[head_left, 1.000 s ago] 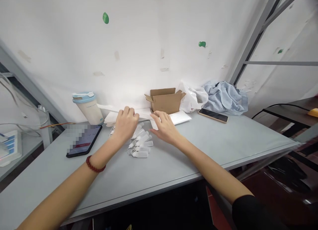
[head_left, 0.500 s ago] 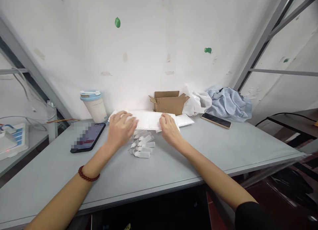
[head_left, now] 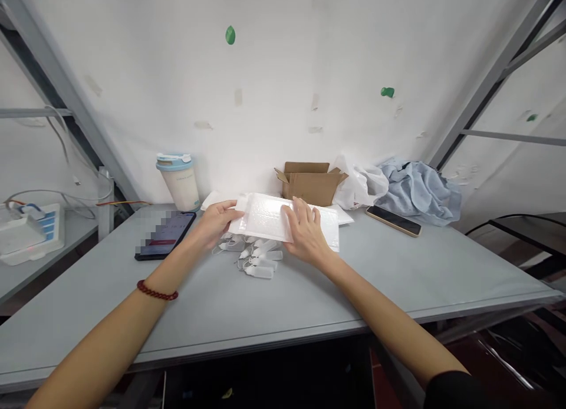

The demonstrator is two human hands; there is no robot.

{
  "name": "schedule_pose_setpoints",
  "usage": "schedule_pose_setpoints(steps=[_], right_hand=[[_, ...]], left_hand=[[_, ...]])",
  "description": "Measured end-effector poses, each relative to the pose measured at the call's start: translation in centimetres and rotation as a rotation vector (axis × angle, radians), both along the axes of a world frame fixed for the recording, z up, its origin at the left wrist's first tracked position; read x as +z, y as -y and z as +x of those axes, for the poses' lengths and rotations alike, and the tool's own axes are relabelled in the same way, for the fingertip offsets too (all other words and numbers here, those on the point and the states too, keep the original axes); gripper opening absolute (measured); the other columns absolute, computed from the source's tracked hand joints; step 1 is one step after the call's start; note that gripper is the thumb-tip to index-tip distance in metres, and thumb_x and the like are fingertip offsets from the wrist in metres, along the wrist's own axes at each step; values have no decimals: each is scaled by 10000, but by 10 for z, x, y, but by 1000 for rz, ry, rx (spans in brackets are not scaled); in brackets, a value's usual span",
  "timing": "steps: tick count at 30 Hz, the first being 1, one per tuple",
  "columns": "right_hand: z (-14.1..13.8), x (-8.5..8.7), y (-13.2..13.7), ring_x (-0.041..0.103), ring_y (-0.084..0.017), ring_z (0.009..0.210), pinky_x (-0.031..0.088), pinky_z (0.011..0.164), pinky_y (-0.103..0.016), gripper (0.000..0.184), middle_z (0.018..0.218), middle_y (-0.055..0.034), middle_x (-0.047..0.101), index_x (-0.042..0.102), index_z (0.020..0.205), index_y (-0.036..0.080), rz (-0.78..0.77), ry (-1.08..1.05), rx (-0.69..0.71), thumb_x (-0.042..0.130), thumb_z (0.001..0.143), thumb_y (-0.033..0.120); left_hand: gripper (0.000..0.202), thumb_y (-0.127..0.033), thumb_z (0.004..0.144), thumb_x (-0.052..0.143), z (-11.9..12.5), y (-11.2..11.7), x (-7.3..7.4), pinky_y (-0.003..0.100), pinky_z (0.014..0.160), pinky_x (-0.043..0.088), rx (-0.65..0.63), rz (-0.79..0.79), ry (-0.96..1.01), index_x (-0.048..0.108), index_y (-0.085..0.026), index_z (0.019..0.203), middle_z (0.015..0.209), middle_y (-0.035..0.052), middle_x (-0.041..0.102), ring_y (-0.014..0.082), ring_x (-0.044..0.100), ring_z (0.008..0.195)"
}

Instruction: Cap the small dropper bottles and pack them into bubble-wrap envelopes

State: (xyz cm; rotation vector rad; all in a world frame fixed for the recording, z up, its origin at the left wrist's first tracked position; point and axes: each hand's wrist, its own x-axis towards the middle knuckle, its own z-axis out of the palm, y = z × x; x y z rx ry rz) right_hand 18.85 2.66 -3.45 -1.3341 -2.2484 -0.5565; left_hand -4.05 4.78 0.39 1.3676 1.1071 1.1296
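A white bubble mailer [head_left: 265, 213] is held up over the table, slanting down to the right. My left hand [head_left: 220, 221] pinches its left end between thumb and fingers. My right hand [head_left: 308, 231] grips it from the near side, thumb and fingers bent over its front face. Just below the mailer lies a heap of small translucent plastic bottles [head_left: 260, 271] with white tips, partly covered by it. More flat white mailers [head_left: 344, 214] rest on the table behind, mostly hidden.
Along the wall stand a blue-lidded cup [head_left: 180, 185], an open cardboard box [head_left: 310, 188], a white plastic bag [head_left: 361, 185] and a crumpled light blue cloth [head_left: 420, 191]. One phone [head_left: 165, 235] lies at left, another phone [head_left: 393, 220] at right. A power strip [head_left: 38, 232] sits far left.
The mailer has been lifted and tilted so its bubbled face shows. My left hand has gone from blurred, raised fingers to pinching the left end. The view has shifted slightly left.
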Motion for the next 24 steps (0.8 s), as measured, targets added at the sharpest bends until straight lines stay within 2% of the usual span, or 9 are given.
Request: schedule_pose_setpoints(steps=[2, 5, 10, 14, 18, 24], right_hand=[[-1, 2, 5, 170, -384, 1347, 190, 998, -605, 740, 1460, -264, 206, 278, 1376, 110, -25, 16, 69, 570, 734, 336], [-4, 5, 11, 183, -354, 1347, 140, 1028, -593, 802, 1455, -240, 235, 260, 1391, 135, -49, 24, 157, 584, 709, 405], [-6, 5, 12, 217, -357, 1321, 138, 1027, -589, 859, 1425, -225, 268, 271, 1385, 148, -58, -20, 208, 612, 664, 468], [-4, 4, 9, 276, -357, 1271, 160, 1020, -582, 891, 1371, -229, 314, 270, 1380, 130, -66, -38, 209, 625, 642, 482], [-4, 4, 10, 328, -349, 1214, 177, 1012, -561, 877, 1314, -220, 356, 290, 1365, 131, -36, -39, 223, 641, 629, 452], [-5, 5, 12, 340, -342, 1201, 213, 991, -540, 825, 1295, -220, 374, 314, 1343, 140, 10, -21, 276, 647, 639, 413]], left_hand=[[522, -300, 640, 728, 9, 7, 0, 268, 595, 514, -98, -15, 21, 626, -125, 1121, 860, 77, 717, 192, 659, 716], [559, -294, 617, 772, 22, 16, -3, 250, 613, 496, -198, -52, 27, 620, -144, 1134, 878, 64, 720, 170, 649, 712], [510, -282, 599, 794, 31, 19, -13, 267, 630, 487, -262, -46, 32, 658, -151, 1073, 874, 54, 721, 178, 642, 717], [417, -329, 644, 765, 30, 17, -17, 271, 646, 487, -254, -11, -6, 684, -157, 1015, 861, 45, 719, 181, 639, 735], [309, -387, 680, 717, 31, 18, -16, 234, 567, 448, -198, 36, -114, 699, -145, 872, 756, 19, 697, 147, 601, 637], [295, -407, 687, 643, 34, 21, -16, 207, 444, 324, -90, 135, -314, 604, -129, 598, 506, -30, 536, 100, 468, 468]])
